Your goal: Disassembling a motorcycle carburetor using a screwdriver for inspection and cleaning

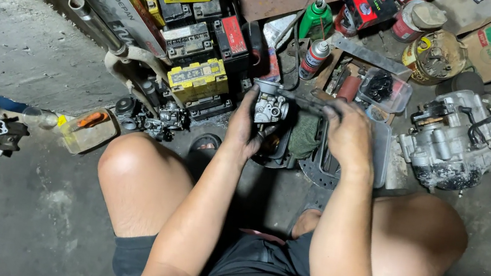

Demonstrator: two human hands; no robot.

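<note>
— Grey cast metal, that's the carburetor (271, 105): small, blocky, with round ports and brass-looking bits on its face, grimy all over.

— Where is it?

— Held up between the knees, above a dark tray (381, 154) on the floor. The left hand (243, 128) is closed around its lower side, fingers wrapped behind it.

— And the other hand?

— The right hand (345, 134) is closed on a dark tool (305, 103) whose tip meets the carburetor's right side. What kind of tool, I cannot tell; the fist covers the handle.

— What else is hard to see?

— The carburetor's back and underside are hidden by the left palm. A green rag (305, 135) sits partly behind the hands. Just right, a grey engine case (448, 144) lies on the concrete. Behind, stacked batteries (199, 78), yellow and black, a spray can (315, 57) and a green bottle (315, 19). The clutter at the top edge is cut off.
</note>
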